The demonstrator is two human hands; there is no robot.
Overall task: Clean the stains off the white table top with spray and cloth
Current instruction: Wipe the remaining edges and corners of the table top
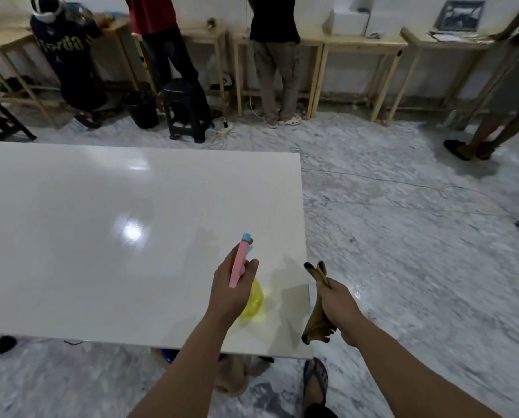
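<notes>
The white desk [101, 236] is being approached at its near right corner; a yellow spray bottle [253, 300] is being gripped above it by the left hand [232, 285], and a brown cloth [318, 321] is being clutched by the right hand [338, 306] just off the edge

Overhead lights throw bright glare patches on the glossy white counter [101, 236]. Soft shadows fall beneath the arms. Wide-angle distortion bends the edges, where the floor [418, 236] blurs.

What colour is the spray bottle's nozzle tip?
Light blue, on a pink spray head above the yellow bottle; head view.
</notes>
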